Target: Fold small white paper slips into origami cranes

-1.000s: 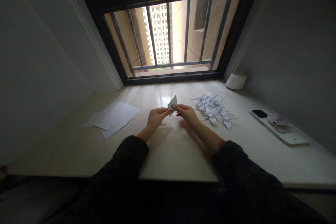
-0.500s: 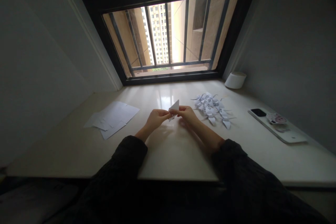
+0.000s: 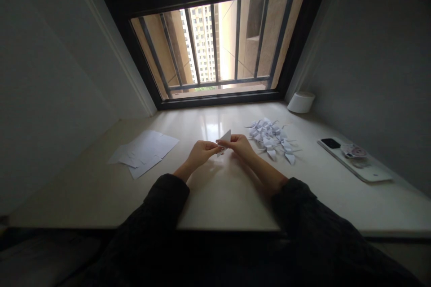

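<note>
Between my two hands, above the middle of the pale sill, is a small folded piece of white paper point(image 3: 225, 137), its pointed corner sticking up. My left hand point(image 3: 202, 151) pinches its lower left side between thumb and fingers. From the right, my right hand point(image 3: 239, 144) grips the same paper, thumb across its front. The fingertips of both hands nearly meet and cover part of the folds. Right of my right hand lies a pile of folded paper cranes point(image 3: 268, 136), several in number. To the left rest loose white paper sheets point(image 3: 151, 145), overlapping each other.
A phone point(image 3: 360, 163) with a round grip on its back lies at the right. Near the window's right corner stands a white rounded container point(image 3: 301, 102). The barred window point(image 3: 218, 45) closes off the back, and walls flank both sides of the sill point(image 3: 229, 202).
The folded paper has tilted and shifted very slightly in my fingers. Both hands stay in nearly the same place, still pinching it.
</note>
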Demonstrator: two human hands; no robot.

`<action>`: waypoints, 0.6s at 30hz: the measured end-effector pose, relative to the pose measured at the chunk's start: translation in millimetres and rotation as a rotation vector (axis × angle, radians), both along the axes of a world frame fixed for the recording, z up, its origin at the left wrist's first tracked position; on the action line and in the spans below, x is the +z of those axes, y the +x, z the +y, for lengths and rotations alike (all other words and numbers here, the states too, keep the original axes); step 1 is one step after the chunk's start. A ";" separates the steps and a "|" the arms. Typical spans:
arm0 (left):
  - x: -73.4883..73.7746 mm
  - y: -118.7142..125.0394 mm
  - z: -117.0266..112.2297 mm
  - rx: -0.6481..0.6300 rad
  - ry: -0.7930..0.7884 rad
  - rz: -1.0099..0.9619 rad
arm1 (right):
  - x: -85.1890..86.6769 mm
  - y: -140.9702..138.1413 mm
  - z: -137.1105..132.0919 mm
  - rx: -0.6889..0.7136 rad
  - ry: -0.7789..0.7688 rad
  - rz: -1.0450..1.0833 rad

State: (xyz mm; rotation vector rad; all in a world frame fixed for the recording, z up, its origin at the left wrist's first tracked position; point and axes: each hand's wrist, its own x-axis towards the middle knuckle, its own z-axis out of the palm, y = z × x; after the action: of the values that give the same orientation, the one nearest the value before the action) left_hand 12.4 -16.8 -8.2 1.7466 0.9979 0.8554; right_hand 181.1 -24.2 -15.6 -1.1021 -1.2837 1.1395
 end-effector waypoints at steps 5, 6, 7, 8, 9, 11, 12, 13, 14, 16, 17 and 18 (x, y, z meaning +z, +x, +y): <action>-0.6 1.1 -1.7 -0.002 0.012 0.030 | -0.4 0.7 -0.5 -0.032 0.010 -0.003; -0.8 1.1 -1.5 -0.006 0.007 0.036 | -0.4 0.8 -0.4 -0.035 0.008 0.012; -1.2 0.9 -1.1 -0.011 -0.001 0.040 | -0.4 1.1 -0.1 -0.034 0.002 0.027; -1.5 0.7 -0.4 -0.017 -0.008 0.042 | -0.5 1.6 0.3 -0.031 -0.009 0.036; -1.9 0.4 0.4 -0.026 -0.017 0.041 | -0.5 2.3 0.8 -0.030 -0.020 0.040; -2.5 -0.5 2.3 -0.047 -0.034 0.036 | 0.0 4.1 1.4 -0.045 -0.041 0.030; -2.7 -0.9 3.2 -0.061 -0.043 0.033 | 0.8 5.1 1.4 -0.055 -0.049 0.018; -2.7 -1.2 4.2 -0.075 -0.051 0.029 | 2.0 6.0 1.0 -0.062 -0.054 0.006; -2.7 -1.5 5.1 -0.087 -0.057 0.024 | 3.6 6.7 0.4 -0.064 -0.056 -0.005; -2.6 -1.7 6.6 -0.100 -0.065 0.016 | 7.5 7.1 -1.6 -0.059 -0.052 -0.022; -2.4 -1.6 7.2 -0.101 -0.068 0.012 | 9.5 6.9 -2.7 -0.058 -0.047 -0.026; -2.2 -1.5 7.6 -0.099 -0.072 0.007 | 11.2 6.7 -3.5 -0.061 -0.043 -0.027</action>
State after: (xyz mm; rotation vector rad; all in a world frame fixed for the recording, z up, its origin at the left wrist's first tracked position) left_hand 10.9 -9.3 -10.4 1.7241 0.9276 0.7424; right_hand 187.8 -27.8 -4.4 -1.1837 -1.2427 1.1142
